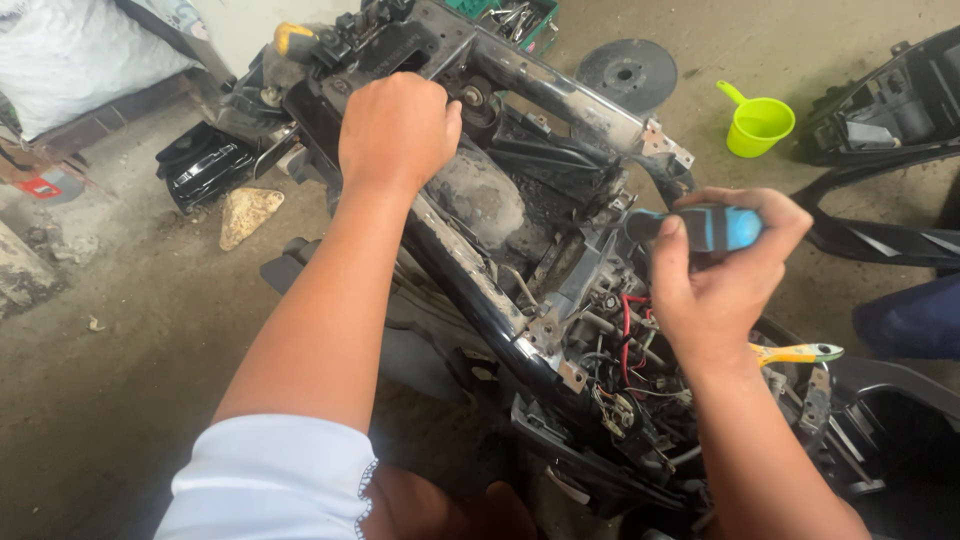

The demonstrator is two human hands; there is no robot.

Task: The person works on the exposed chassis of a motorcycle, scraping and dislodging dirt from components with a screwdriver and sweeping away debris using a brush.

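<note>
A stripped scooter frame [560, 95] with bare metal rails, wiring and dirty engine parts fills the middle of the head view. My left hand [397, 125] rests closed on the frame's left rail near the front. My right hand [715, 275] grips a screwdriver with a blue and black handle [705, 228], held sideways above the red wires [630, 330] at the frame's rear. The screwdriver's shaft is hidden behind my hand.
A yellow-handled tool [800, 352] lies on the frame by my right wrist. On the concrete floor stand a lime green scoop [757, 122], a dark round disc [627, 72], a green crate of tools [520, 18] and black body panels [890, 105].
</note>
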